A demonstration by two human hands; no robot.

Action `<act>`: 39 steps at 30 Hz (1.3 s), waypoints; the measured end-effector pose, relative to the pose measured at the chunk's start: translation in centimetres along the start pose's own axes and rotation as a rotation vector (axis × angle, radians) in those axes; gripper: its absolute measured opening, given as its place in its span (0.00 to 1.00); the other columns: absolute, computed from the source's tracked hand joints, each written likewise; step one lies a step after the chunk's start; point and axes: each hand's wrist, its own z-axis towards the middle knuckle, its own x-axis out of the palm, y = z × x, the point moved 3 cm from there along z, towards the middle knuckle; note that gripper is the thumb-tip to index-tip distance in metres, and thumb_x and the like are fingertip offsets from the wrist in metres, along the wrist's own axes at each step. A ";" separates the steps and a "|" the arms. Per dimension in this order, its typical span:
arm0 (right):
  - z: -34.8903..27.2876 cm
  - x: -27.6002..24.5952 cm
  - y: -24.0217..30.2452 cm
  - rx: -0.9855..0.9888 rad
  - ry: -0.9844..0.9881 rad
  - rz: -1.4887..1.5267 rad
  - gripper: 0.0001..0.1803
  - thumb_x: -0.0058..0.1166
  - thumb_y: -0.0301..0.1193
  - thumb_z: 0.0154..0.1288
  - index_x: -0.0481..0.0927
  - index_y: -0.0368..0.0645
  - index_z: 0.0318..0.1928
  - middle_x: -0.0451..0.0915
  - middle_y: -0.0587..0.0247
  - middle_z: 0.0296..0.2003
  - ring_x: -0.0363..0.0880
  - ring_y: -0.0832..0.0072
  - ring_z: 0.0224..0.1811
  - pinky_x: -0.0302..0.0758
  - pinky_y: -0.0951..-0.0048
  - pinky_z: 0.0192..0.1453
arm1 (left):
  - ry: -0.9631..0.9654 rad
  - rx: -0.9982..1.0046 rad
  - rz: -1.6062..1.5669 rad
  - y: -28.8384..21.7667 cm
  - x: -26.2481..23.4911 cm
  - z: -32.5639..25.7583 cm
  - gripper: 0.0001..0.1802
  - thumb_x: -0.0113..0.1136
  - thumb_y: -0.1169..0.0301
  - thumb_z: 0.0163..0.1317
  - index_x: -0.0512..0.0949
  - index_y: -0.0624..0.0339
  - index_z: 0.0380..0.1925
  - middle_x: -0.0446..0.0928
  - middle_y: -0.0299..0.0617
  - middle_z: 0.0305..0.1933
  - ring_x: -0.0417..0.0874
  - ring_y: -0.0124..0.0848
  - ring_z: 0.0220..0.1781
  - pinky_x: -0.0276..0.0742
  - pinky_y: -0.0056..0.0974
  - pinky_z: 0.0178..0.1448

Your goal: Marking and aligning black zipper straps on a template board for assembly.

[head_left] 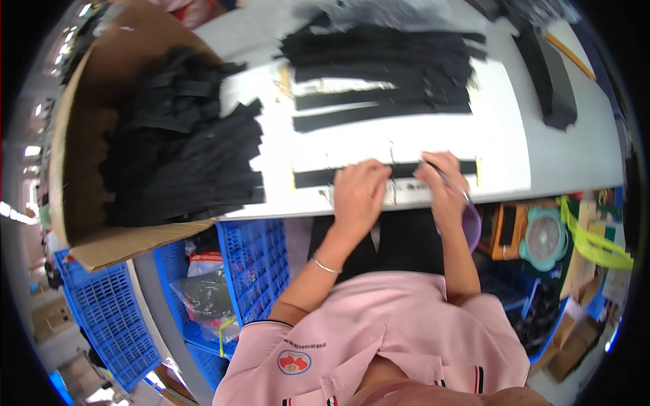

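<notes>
A single black fabric strip [408,170] lies lengthwise along the near edge of the white board [501,135], over some marked lines. My left hand [357,195] presses on it near the middle, fingers curled and close together. To the right, my right hand [443,188] is closed around a thin pen-like tool [465,197], its fingertips at the strip. The tool's working end is too small to make out. Beyond both hands, a stack of black strips [386,61] lies across the board, with a few strips spread apart on its near side.
An open cardboard box [81,135] at the left is heaped with black strips [189,155]. At the far right lie a black folded piece [552,88] and a yellow pencil-like stick [570,55]. Below the table are blue crates [254,271], a purple bin [472,227] and a turquoise fan [545,238].
</notes>
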 end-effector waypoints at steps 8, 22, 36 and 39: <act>-3.6 -4.6 -2.1 -0.303 -0.085 -0.737 0.17 0.52 0.19 0.75 0.81 0.36 0.61 0.84 0.52 0.61 0.79 0.56 0.69 0.62 0.49 0.78 | -0.040 -0.010 -0.035 -0.1 -0.8 -0.4 0.09 0.70 0.77 0.59 0.87 0.55 0.40 0.84 0.35 0.44 0.82 0.37 0.43 0.71 0.42 0.45; -3.6 -6.1 -4.8 -0.418 -0.105 -0.882 0.23 0.54 0.20 0.69 0.76 0.36 0.65 0.80 0.48 0.65 0.73 0.53 0.74 0.56 0.43 0.82 | -0.023 -0.023 -0.038 -0.4 -0.8 0.1 0.08 0.69 0.75 0.62 0.88 0.55 0.42 0.83 0.34 0.46 0.82 0.35 0.43 0.72 0.40 0.46; -3.8 -5.4 -5.4 -0.494 -0.225 -0.804 0.21 0.45 0.22 0.72 0.77 0.30 0.63 0.82 0.44 0.63 0.77 0.52 0.71 0.59 0.50 0.80 | -0.039 0.012 -0.055 -0.1 -0.8 -0.4 0.07 0.66 0.74 0.64 0.83 0.58 0.42 0.80 0.37 0.47 0.79 0.38 0.46 0.72 0.42 0.49; -3.7 -5.3 -5.3 -0.500 -0.244 -0.785 0.21 0.45 0.22 0.72 0.78 0.29 0.62 0.82 0.44 0.62 0.78 0.51 0.70 0.60 0.52 0.80 | -0.041 0.014 -0.051 -0.2 -0.9 -0.3 0.07 0.66 0.74 0.65 0.83 0.58 0.42 0.80 0.37 0.47 0.79 0.39 0.45 0.72 0.42 0.49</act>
